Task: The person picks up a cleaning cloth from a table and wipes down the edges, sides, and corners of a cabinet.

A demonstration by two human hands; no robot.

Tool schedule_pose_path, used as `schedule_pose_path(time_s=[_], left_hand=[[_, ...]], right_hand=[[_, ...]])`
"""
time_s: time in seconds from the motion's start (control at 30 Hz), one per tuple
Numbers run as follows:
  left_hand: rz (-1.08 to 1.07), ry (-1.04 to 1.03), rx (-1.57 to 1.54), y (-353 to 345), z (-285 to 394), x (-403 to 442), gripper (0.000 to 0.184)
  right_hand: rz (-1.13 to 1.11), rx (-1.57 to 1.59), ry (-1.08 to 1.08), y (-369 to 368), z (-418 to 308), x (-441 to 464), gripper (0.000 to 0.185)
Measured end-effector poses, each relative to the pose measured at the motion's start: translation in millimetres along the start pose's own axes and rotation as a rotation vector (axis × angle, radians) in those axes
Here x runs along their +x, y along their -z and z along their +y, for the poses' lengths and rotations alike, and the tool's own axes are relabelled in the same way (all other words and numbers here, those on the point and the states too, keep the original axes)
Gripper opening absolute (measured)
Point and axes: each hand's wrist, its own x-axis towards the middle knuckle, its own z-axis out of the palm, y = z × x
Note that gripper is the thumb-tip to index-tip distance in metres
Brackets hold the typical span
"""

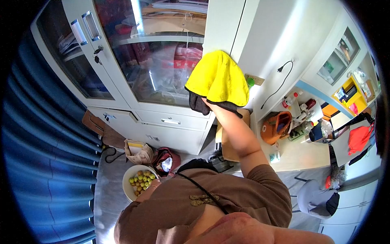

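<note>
My right arm [239,134] reaches forward and up to the white cabinet [170,116]. Over my right hand [207,102] hangs a bright yellow cleaning cloth [219,77] with a dark underside and black edging. The cloth covers nearly all of the hand, so the fingers are hidden. It lies against the cabinet's right-hand door frame, beside the glass door [158,73]. Of my left arm only a bit of forearm [148,192] shows beside my chest; the left hand is hidden behind my body.
A white bucket [125,184] of round green-yellow fruit stands on the floor at left, near bags [138,151]. Blue curtains [48,162] hang along the left. At right are a desk [304,156] with an orange bag [275,128] and bottles, a hanging cable [280,86] and a grey stool [315,197].
</note>
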Motion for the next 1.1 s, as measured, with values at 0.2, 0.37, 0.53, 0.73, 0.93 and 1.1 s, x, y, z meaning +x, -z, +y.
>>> schedule_pose_path(time_s=[0.2, 0.37, 0.53, 0.73, 0.93, 1.1], left_hand=[[-0.008, 0.0, 0.001, -5, -1, 1, 0.033], [-0.018, -0.002, 0.017, -4, -1, 2, 0.032], [-0.023, -0.01, 0.018, -1, 1, 1, 0.032], [-0.031, -0.011, 0.028, -1, 2, 0, 0.032], [-0.037, -0.007, 0.036, -5, -3, 1, 0.031], [-0.037, -0.004, 0.039, -6, -2, -1, 0.031]], right_hand=[[-0.205, 0.007, -0.091, -17, 15, -57, 0.072], [-0.339, 0.035, -0.146, -20, 18, -88, 0.072], [-0.292, 0.052, -0.121, 1, 12, -71, 0.072], [0.01, 0.017, 0.033, 15, 0, 17, 0.072], [0.091, -0.001, 0.058, 9, -5, 44, 0.072], [-0.055, -0.022, -0.004, 1, 11, -6, 0.072]])
